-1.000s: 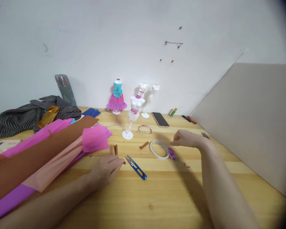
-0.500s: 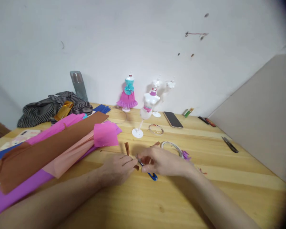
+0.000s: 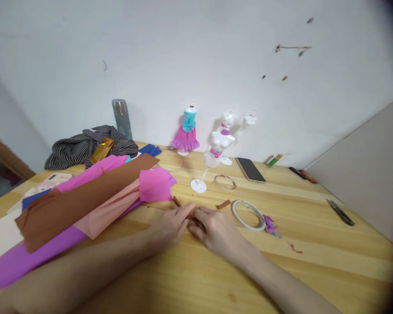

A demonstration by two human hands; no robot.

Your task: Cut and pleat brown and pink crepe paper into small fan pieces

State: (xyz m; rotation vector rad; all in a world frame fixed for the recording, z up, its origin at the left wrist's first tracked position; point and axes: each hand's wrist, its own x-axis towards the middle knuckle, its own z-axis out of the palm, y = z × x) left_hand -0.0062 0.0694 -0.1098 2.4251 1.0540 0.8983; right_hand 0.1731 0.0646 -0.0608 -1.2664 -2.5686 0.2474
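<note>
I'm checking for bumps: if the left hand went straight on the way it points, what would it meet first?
Most likely the right hand, which lies right in front of the left hand's fingertips; depth is unclear there, so the two may already be touching.

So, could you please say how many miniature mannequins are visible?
4: the dressed mannequin, leftmost; the front mannequin, right of it; the rear mannequin, partly hidden behind that; the rightmost mannequin, near the rear one. More could be hidden.
</note>
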